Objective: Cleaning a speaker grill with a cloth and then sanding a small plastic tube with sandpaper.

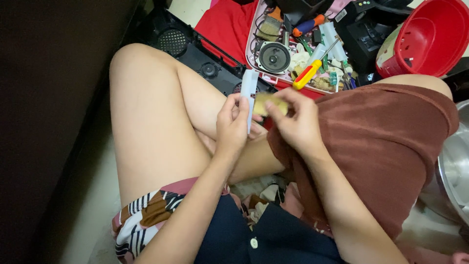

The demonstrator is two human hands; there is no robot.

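I sit cross-legged on the floor with both hands raised over my lap. My left hand (233, 123) grips a slim, flat pale blue-white plastic piece (249, 90) that stands upright between its fingers. My right hand (293, 120) pinches a small tan, brownish board-like piece (267, 102) and holds it against the right side of the plastic piece. The two hands touch at the fingertips. What lies between the two pieces is hidden by my fingers.
A pink tray (254, 44) ahead holds a round speaker (274, 57), a yellow-and-red screwdriver (307, 74), a brush (269, 28) and several small parts. A red bucket (430, 36) stands at the far right, a black speaker panel (195, 49) at the left, a metal bowl (454, 166) beside my right knee.
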